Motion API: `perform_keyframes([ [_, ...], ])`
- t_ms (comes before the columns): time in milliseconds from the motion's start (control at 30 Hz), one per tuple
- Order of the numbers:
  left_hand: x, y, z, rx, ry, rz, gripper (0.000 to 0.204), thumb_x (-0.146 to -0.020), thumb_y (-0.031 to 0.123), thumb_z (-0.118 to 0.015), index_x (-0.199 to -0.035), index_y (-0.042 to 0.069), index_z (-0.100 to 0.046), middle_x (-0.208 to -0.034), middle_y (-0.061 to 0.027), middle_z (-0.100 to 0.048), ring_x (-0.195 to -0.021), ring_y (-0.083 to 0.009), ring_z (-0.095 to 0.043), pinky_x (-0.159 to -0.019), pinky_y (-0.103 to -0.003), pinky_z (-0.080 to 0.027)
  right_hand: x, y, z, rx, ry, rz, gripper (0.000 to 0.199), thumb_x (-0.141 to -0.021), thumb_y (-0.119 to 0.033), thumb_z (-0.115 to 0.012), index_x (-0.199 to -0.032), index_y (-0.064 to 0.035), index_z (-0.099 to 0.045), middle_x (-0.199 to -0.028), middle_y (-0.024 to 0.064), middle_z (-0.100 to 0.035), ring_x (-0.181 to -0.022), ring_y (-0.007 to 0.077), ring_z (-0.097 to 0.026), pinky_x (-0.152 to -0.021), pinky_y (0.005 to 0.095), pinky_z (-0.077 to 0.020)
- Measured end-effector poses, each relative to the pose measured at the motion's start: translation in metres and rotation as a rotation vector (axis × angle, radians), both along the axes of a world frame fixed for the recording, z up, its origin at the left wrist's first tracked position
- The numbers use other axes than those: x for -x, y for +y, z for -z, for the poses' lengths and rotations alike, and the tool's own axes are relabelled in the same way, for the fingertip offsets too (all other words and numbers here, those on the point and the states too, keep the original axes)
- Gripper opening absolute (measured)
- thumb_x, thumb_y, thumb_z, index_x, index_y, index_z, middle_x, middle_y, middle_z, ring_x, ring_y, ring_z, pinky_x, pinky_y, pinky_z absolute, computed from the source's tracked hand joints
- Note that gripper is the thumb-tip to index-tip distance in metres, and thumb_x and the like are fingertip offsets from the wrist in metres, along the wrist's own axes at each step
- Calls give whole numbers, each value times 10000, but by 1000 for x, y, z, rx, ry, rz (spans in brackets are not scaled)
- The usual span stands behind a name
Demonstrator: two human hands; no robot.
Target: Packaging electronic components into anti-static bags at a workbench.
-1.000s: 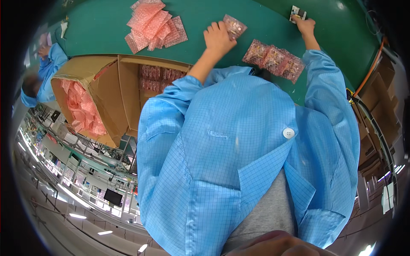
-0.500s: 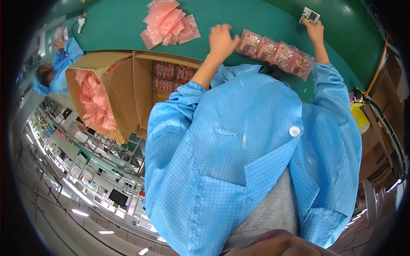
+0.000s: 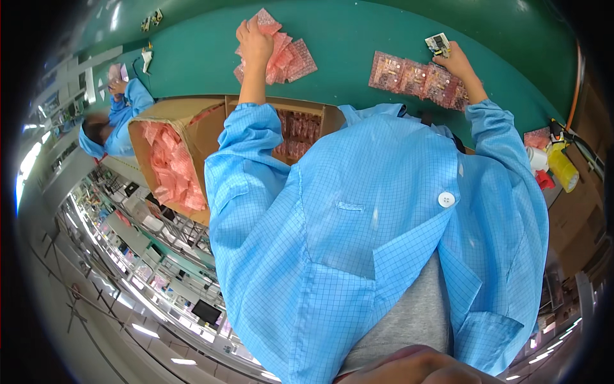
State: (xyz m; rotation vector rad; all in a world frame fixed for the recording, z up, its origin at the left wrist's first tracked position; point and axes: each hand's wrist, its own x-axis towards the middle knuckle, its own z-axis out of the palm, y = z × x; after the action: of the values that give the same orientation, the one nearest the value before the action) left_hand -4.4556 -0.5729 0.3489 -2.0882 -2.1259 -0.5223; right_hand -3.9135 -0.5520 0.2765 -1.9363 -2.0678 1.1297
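My left hand (image 3: pixel 254 40) reaches out over a loose pile of pink bubble bags (image 3: pixel 289 57) on the green table (image 3: pixel 345 38). Its fingers are closed on the top bag (image 3: pixel 267 20). Farther right, my right hand (image 3: pixel 456 63) holds a small circuit board (image 3: pixel 438 43) just above the table. Under and beside that hand lies a row of pink bags with boards inside (image 3: pixel 409 75). My blue checked coat sleeves fill the middle of the view.
An open cardboard box (image 3: pixel 148 123) full of pink bags stands at my left, with a second compartment of packed bags (image 3: pixel 297 131) beside it. A co-worker in a blue coat and cap (image 3: pixel 115 118) sits farther left. A yellow bottle (image 3: pixel 563 168) stands at the right.
My left hand has left the row of bagged boards and swung left to the pile of empty pink bags. My right hand has kept hold of the circuit board.
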Motion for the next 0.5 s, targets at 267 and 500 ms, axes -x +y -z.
perform_keyframes([
  [267,26,21,10,522,164,-233,281,-777,264,-570,-1009,146,-678,-1144,-178,-604,-1126,-369,-519,-892,-507,-424,-5,-20,-4,41,124,150,745,-645,-308,-811,-1194,22,-432,-1104,236,-597,-1031,358,-589,-895,393,-462],
  [500,-27,40,-21,262,34,-145,207,-757,269,-584,-834,93,-663,-859,-121,-676,-896,-327,-625,-779,-479,-448,-38,-24,8,115,223,341,644,-684,-221,-823,-1160,18,-462,-962,103,-617,-840,176,-590,-743,314,-485],
])
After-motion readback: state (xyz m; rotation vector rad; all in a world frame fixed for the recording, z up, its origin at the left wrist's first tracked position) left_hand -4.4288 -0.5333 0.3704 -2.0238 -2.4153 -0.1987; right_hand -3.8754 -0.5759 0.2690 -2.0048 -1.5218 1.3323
